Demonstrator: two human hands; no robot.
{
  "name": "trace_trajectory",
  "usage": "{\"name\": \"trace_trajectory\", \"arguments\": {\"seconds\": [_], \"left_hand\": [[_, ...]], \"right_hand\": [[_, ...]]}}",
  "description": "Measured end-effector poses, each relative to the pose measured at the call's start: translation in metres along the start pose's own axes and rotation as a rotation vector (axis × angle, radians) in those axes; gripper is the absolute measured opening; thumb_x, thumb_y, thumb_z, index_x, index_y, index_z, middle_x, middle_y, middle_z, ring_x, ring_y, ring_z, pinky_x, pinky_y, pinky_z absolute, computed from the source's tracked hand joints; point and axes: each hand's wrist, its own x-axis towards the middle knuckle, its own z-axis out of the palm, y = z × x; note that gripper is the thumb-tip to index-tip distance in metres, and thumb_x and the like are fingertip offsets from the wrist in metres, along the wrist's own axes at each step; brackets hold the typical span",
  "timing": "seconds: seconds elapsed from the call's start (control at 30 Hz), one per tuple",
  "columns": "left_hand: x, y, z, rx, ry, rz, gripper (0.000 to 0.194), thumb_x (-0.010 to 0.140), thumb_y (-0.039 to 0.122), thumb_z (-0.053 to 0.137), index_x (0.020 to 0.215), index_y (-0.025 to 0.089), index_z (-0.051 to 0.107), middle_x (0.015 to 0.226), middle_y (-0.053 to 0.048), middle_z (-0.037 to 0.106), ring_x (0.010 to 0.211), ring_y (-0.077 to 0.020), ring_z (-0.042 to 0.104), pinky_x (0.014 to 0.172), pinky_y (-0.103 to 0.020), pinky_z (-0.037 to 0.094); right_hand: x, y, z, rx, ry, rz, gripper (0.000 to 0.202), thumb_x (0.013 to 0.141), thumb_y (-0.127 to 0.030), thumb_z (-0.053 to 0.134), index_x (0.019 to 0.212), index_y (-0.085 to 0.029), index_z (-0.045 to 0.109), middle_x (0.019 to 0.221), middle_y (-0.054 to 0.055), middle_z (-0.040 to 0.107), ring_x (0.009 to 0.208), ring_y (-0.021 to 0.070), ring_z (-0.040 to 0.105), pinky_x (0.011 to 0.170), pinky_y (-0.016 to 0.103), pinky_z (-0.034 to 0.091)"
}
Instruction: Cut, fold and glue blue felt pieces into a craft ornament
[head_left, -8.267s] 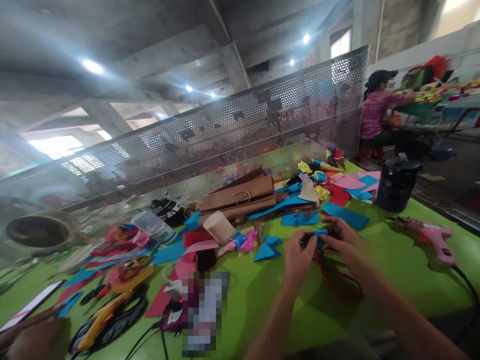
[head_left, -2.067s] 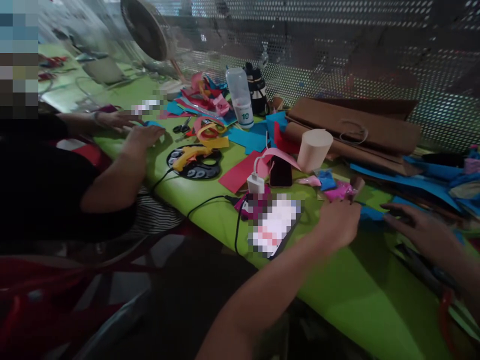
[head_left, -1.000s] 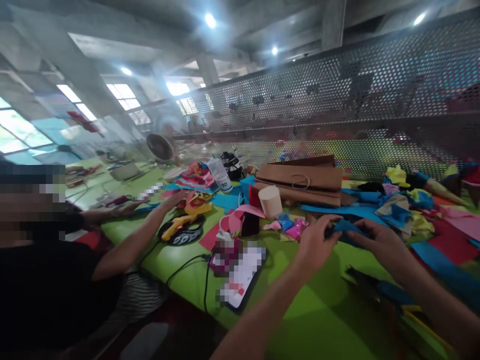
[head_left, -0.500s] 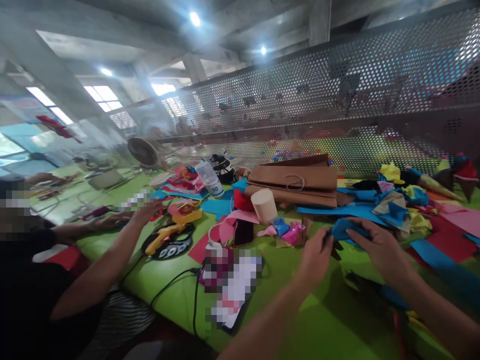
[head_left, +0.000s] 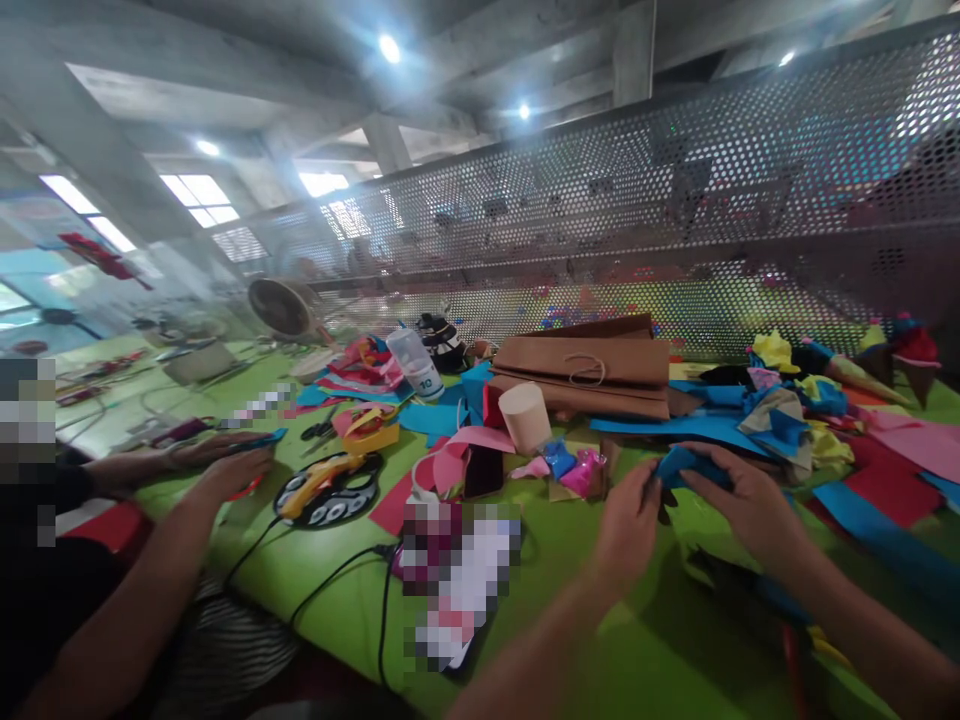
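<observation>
A small folded blue piece [head_left: 681, 464] is held between my two hands over the right part of the green table. My left hand [head_left: 628, 515] pinches its left end. The fingers of my right hand [head_left: 742, 490] curl round its right side, with thumb and fingertips on it. Just left of my hands lie shiny pink and blue wrapped bits [head_left: 581, 470]. Behind them are blue sheets [head_left: 682, 435] and a stack of brown sheets [head_left: 585, 370].
A cream roll [head_left: 525, 417], a plastic cup [head_left: 415, 362], a yellow glue gun [head_left: 322, 480] and a phone [head_left: 469, 590] lie leftward. At far left, a co-worker's hands [head_left: 232, 470] hold something blue. A perforated metal screen [head_left: 555, 220] stands behind.
The co-worker's nearer hand has drawn back left from the glue gun area, and scissors now show there. My fingers have shifted slightly on the blue piece.
</observation>
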Motion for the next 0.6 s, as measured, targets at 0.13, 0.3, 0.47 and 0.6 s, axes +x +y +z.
{"name": "trace_trajectory", "arguments": {"seconds": [0.13, 0.3, 0.47, 0.6], "left_hand": [[-0.002, 0.002, -0.003, 0.094, -0.018, 0.046, 0.030, 0.100, 0.021, 0.041, 0.118, 0.016, 0.064, 0.094, -0.007, 0.068, 0.081, -0.0171, 0.060, 0.077, -0.030, 0.051], [-0.006, 0.010, -0.007, 0.211, -0.067, 0.100, 0.031, 0.100, 0.023, 0.044, 0.123, 0.017, 0.064, 0.096, -0.007, 0.071, 0.086, -0.0195, 0.063, 0.083, -0.033, 0.051], [-0.005, 0.007, -0.010, 0.102, -0.054, 0.049, 0.027, 0.099, 0.031, 0.052, 0.118, 0.017, 0.065, 0.091, -0.005, 0.072, 0.075, -0.0158, 0.062, 0.070, -0.027, 0.050], [-0.004, 0.001, -0.010, -0.013, -0.042, 0.019, 0.026, 0.100, 0.034, 0.052, 0.117, 0.018, 0.062, 0.089, -0.005, 0.073, 0.068, -0.0133, 0.060, 0.063, -0.023, 0.047]], "right_hand": [[-0.002, -0.010, -0.005, -0.033, -0.015, 0.020, 0.037, 0.081, -0.056, 0.071, 0.106, -0.029, 0.074, 0.106, 0.004, 0.077, 0.100, 0.0296, 0.068, 0.089, 0.040, 0.052], [-0.002, -0.009, -0.006, -0.027, 0.028, 0.062, 0.036, 0.078, -0.059, 0.074, 0.088, -0.025, 0.073, 0.084, 0.003, 0.073, 0.082, 0.0258, 0.065, 0.076, 0.036, 0.049], [-0.001, -0.007, -0.007, 0.083, 0.038, 0.076, 0.039, 0.076, -0.060, 0.075, 0.089, -0.024, 0.073, 0.085, 0.004, 0.072, 0.082, 0.0261, 0.064, 0.075, 0.038, 0.049], [-0.001, -0.009, -0.010, 0.137, 0.065, 0.093, 0.038, 0.074, -0.062, 0.077, 0.088, -0.027, 0.074, 0.084, 0.004, 0.072, 0.079, 0.0257, 0.062, 0.070, 0.038, 0.049]]}}
